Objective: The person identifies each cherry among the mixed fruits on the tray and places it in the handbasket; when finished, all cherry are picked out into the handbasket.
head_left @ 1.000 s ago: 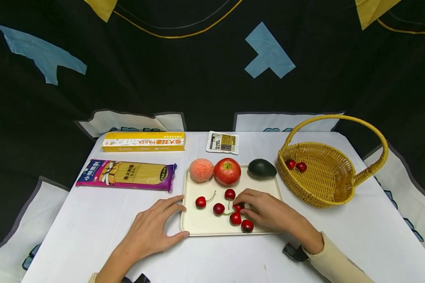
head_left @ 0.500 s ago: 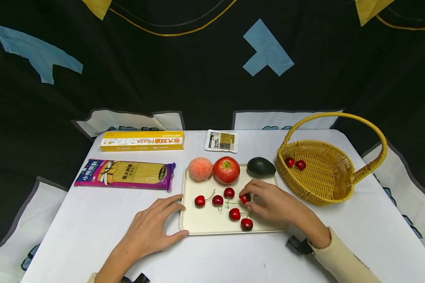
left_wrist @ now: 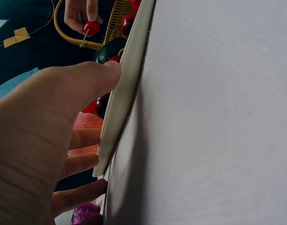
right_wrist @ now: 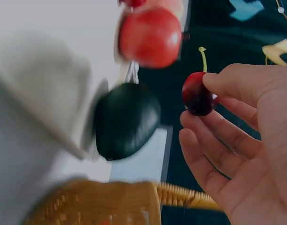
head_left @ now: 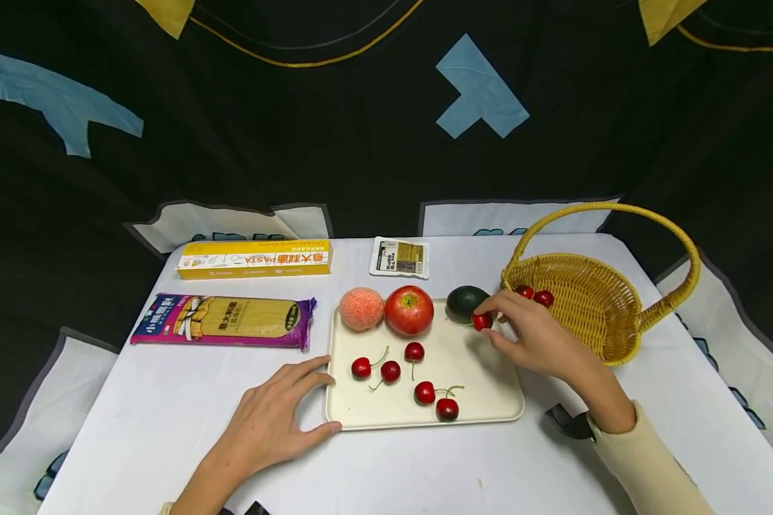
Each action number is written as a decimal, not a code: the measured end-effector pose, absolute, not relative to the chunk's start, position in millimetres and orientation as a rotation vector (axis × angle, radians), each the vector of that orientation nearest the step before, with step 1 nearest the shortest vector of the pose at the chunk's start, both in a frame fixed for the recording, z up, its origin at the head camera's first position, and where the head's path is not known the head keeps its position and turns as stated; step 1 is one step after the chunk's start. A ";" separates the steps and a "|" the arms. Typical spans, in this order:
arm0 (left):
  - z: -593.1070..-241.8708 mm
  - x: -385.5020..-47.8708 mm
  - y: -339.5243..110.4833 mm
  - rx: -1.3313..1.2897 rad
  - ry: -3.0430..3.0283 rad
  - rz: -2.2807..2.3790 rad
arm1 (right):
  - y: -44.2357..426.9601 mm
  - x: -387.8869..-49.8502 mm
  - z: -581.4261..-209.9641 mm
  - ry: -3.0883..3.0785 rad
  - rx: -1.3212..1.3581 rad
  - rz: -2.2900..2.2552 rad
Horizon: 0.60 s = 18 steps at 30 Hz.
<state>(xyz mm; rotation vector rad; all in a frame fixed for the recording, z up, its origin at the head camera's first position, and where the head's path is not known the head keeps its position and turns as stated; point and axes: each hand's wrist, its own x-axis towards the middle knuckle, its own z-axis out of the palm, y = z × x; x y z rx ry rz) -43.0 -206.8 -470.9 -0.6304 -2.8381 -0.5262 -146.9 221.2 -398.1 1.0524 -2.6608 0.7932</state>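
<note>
My right hand (head_left: 541, 336) pinches a dark red cherry (head_left: 482, 322) between thumb and fingertips above the tray's right side, beside the avocado (head_left: 465, 304). In the right wrist view the held cherry (right_wrist: 198, 93) has a green stem pointing up. My left hand (head_left: 273, 418) touches the left edge of the cream tray (head_left: 489, 408), fingers spread; in the left wrist view its thumb rests on the rim (left_wrist: 129, 79). Several cherries (head_left: 424, 393) lie on the tray, with a red apple (head_left: 409, 310) and a pink, rough-skinned round fruit (head_left: 361, 309) along its back edge.
A wicker basket (head_left: 586, 307) with a tall handle stands right of the tray, two cherries (head_left: 544, 298) showing inside. Left of the tray lie a purple noodle packet (head_left: 225, 320) and a yellow pasta box (head_left: 254, 259). A small sachet (head_left: 399, 257) lies behind the tray.
My right hand has lifted one cherry from among the others and moved it right and back, toward the basket. Another cherry has shifted left on the tray. The left hand has stayed in place.
</note>
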 end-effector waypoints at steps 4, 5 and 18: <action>-471.7 -42.6 -206.9 -0.627 -2.835 -0.528 | 236.5 -154.5 -393.0 -2.644 0.961 0.774; -471.8 -42.8 -206.9 -0.626 -2.833 -0.528 | 240.5 -156.4 -392.2 -2.640 0.937 0.769; -471.1 -43.7 -206.1 -0.612 -2.864 -0.520 | 287.0 -172.5 -393.7 -2.732 0.678 0.737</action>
